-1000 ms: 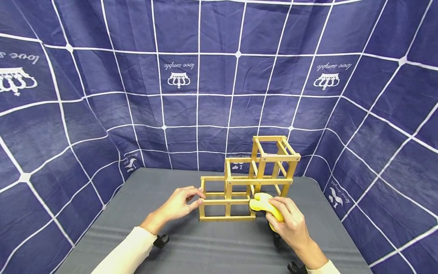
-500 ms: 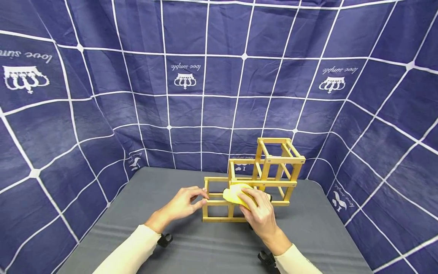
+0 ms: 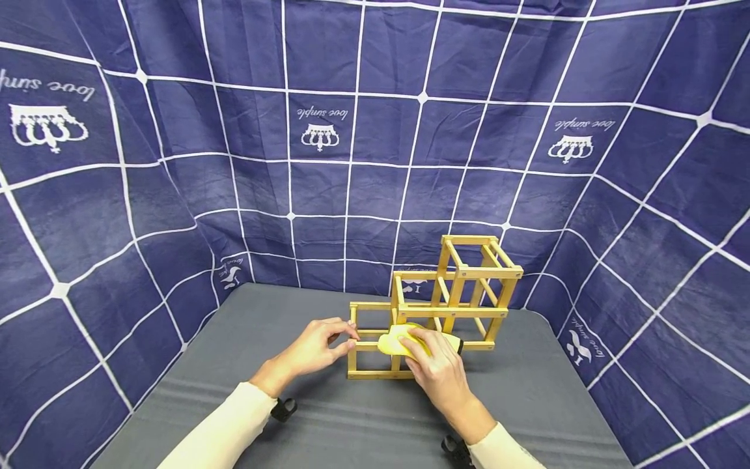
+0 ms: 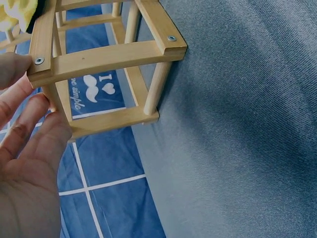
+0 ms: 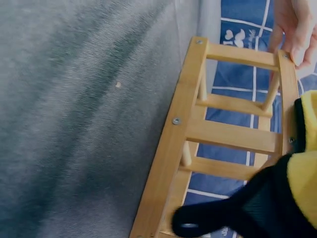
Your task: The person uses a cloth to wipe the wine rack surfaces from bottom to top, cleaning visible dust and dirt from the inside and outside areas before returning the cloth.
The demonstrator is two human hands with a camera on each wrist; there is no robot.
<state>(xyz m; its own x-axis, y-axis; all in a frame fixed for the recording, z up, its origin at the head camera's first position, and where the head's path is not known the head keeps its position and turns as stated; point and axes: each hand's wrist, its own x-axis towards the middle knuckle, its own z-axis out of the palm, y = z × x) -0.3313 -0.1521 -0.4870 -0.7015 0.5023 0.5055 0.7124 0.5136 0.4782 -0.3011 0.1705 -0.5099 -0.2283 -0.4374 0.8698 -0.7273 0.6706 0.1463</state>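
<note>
A stepped wooden rack (image 3: 451,312) stands on the grey surface, its tallest part at the right. My left hand (image 3: 316,348) holds the rack's low left end; the left wrist view has the thumb on the front rail (image 4: 43,39) and the fingers around the corner post. In my right hand (image 3: 442,368) is a fuzzy yellow cloth (image 3: 395,339) with black edging, held against the low front rail. Close up in the right wrist view, the yellow cloth (image 5: 304,183) has a black strap (image 5: 213,213) hanging from it. The right-hand fingers are out of that view.
A blue curtain (image 3: 328,182) with white grid lines rises behind and on both sides of the grey surface (image 3: 246,326). Black wrist bands (image 3: 284,409) sit below each sleeve end.
My right hand has moved left along the low front rail with the yellow cloth, then shifted only slightly. The left hand keeps its place on the rack's end.
</note>
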